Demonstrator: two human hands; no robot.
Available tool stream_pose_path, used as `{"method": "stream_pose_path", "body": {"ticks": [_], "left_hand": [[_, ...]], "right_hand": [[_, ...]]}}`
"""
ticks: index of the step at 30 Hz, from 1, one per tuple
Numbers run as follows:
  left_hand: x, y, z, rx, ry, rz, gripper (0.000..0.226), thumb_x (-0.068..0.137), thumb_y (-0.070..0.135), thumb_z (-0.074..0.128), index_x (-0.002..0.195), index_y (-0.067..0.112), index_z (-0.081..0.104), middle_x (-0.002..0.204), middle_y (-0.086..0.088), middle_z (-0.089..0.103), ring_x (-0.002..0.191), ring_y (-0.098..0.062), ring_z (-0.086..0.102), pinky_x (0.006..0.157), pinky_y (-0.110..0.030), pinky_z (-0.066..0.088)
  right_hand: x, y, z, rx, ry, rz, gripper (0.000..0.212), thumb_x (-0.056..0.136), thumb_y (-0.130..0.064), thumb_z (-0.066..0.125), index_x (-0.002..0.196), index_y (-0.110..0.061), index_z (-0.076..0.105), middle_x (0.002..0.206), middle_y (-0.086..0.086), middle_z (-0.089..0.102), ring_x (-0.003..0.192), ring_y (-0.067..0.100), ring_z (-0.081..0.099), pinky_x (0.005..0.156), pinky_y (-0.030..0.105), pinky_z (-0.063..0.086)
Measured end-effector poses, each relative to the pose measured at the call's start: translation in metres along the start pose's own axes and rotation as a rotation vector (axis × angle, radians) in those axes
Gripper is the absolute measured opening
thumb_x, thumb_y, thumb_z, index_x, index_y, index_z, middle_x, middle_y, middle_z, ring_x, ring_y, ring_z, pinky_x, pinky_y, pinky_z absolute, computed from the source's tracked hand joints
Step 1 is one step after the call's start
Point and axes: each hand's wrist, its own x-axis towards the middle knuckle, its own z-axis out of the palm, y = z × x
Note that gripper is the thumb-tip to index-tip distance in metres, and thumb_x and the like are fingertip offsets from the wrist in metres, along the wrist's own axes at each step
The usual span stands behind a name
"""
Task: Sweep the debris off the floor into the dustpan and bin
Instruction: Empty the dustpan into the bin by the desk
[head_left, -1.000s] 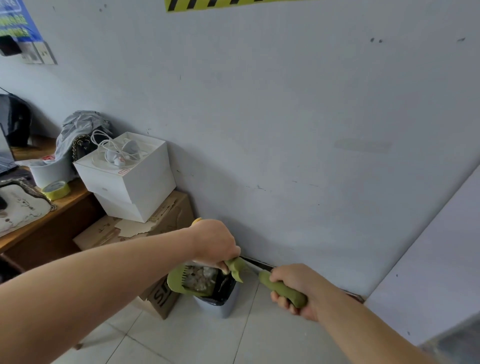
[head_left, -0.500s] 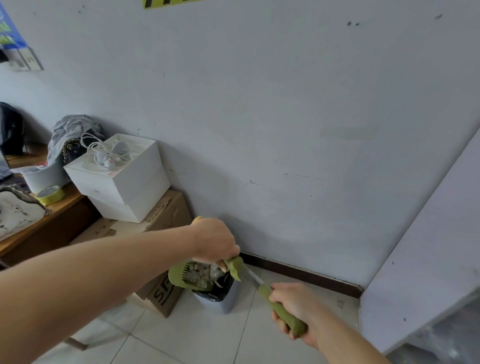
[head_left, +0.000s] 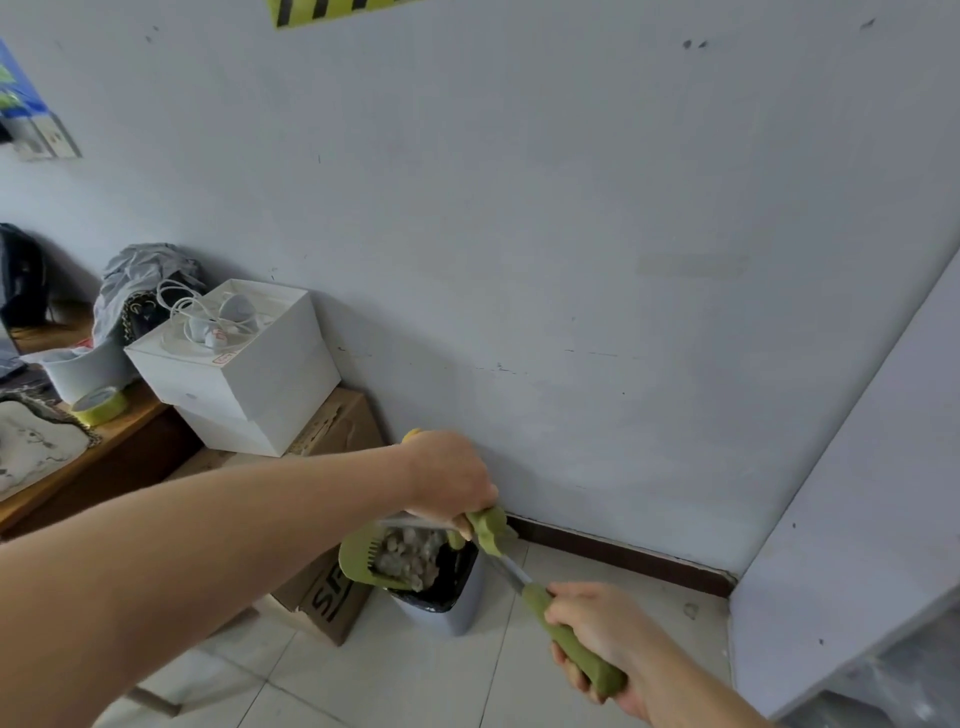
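Observation:
A green dustpan (head_left: 358, 558) is tilted over a small grey bin (head_left: 457, 608) with a black liner that stands on the floor by the wall. Grey debris (head_left: 410, 556) lies in the pan at the bin's mouth. My left hand (head_left: 447, 480) grips the upper part of the pan's handle, just above the bin. My right hand (head_left: 605, 631) is closed around a green grip (head_left: 576, 647) on a metal shaft that runs up toward the pan. Whether this shaft belongs to the broom or the dustpan I cannot tell; no bristles show.
A cardboard box (head_left: 322, 587) sits left of the bin with white boxes (head_left: 234, 369) stacked above it. A wooden desk (head_left: 78, 457) with a tape roll and a cup stands at far left. The wall's dark skirting (head_left: 623, 556) runs behind; a white panel (head_left: 857, 519) closes the right side.
My right hand has drawn back and down toward me along the shaft. The dustpan stays tilted over the bin with debris in it. The camera has shifted a little.

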Motion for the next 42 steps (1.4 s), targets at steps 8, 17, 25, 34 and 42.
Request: {"method": "stream_pose_path", "body": {"ticks": [8, 17, 25, 34, 42], "left_hand": [[-0.003, -0.012, -0.007, 0.045, 0.007, 0.003, 0.043, 0.094, 0.053, 0.042, 0.102, 0.012, 0.052, 0.068, 0.004, 0.041, 0.065, -0.024, 0.049, 0.047, -0.03, 0.03], [-0.001, -0.01, -0.008, 0.048, -0.026, 0.03, 0.041, 0.093, 0.051, 0.044, 0.102, 0.012, 0.051, 0.072, 0.002, 0.044, 0.066, -0.023, 0.048, 0.05, -0.029, 0.03], [0.005, -0.014, -0.01, 0.118, -0.031, 0.046, 0.044, 0.094, 0.052, 0.043, 0.104, 0.011, 0.055, 0.082, -0.001, 0.055, 0.068, -0.022, 0.046, 0.045, -0.029, 0.025], [-0.001, -0.006, -0.004, 0.1, -0.058, 0.048, 0.04, 0.092, 0.051, 0.048, 0.101, 0.012, 0.054, 0.084, -0.002, 0.061, 0.08, -0.027, 0.06, 0.059, -0.034, 0.041], [-0.004, -0.009, -0.006, 0.06, -0.048, 0.013, 0.04, 0.092, 0.051, 0.048, 0.103, 0.013, 0.056, 0.08, 0.0, 0.057, 0.075, -0.026, 0.058, 0.058, -0.034, 0.043]], "right_hand": [[-0.005, -0.005, -0.002, 0.028, -0.003, -0.015, 0.023, 0.094, 0.001, 0.041, 0.094, -0.01, 0.061, 0.064, 0.015, 0.045, 0.026, 0.012, 0.038, 0.029, 0.013, 0.026], [-0.006, -0.003, -0.003, 0.046, 0.004, -0.005, 0.025, 0.094, 0.003, 0.04, 0.092, -0.013, 0.06, 0.064, 0.015, 0.045, 0.026, 0.012, 0.039, 0.03, 0.013, 0.027], [-0.002, 0.003, -0.001, 0.029, 0.06, -0.003, 0.038, 0.093, 0.002, 0.043, 0.127, -0.009, 0.056, 0.064, 0.015, 0.047, 0.025, 0.012, 0.04, 0.03, 0.013, 0.028], [-0.006, -0.002, -0.002, 0.001, 0.031, -0.017, 0.038, 0.093, 0.001, 0.041, 0.128, -0.005, 0.057, 0.062, 0.015, 0.048, 0.028, 0.012, 0.04, 0.03, 0.015, 0.03], [-0.003, -0.005, 0.001, 0.012, 0.069, -0.01, 0.046, 0.093, 0.001, 0.042, 0.138, -0.009, 0.05, 0.063, 0.016, 0.049, 0.026, 0.012, 0.04, 0.03, 0.014, 0.029]]}}
